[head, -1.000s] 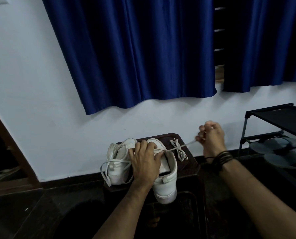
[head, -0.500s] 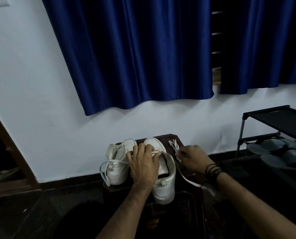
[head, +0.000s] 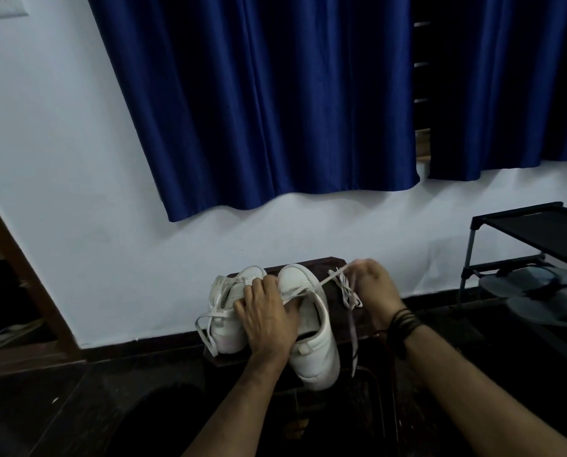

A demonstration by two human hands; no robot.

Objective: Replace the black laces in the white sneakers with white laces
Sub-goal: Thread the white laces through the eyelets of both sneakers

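My left hand (head: 269,316) lies palm down across the two white sneakers (head: 312,328), fingers spread and bent over the tongue area of the right-hand shoe; it presses the shoe rather than wrapping it, the grip loose and fairly wide. Left forearm runs in from bottom centre.

My right hand (head: 373,286) sits just right of the shoes, knuckles up, fingers curled, grip narrow and pinching a white lace (head: 321,283). The lace runs taut from the fingers back left to the right-hand sneaker's eyelets, passing under my left fingertips. A dark band stack (head: 404,319) circles the right wrist.

Both sneakers stand side by side on a small dark worktop (head: 338,263) against the wall, toes to the wall, heels toward me. The right-hand one overhangs the near edge. The left-hand sneaker (head: 229,311) is laced in white, loops hanging off its left side. A small bundle of white lace (head: 349,291) lies on the worktop between the right shoe and my right hand. A pale strip (head: 352,334) hangs below the right hand; blurred, I cannot tell what it is.

Blue curtains (head: 269,103) hang above. At right, a black rack (head: 533,232) holds grey sandals (head: 546,295) on its lower shelf.
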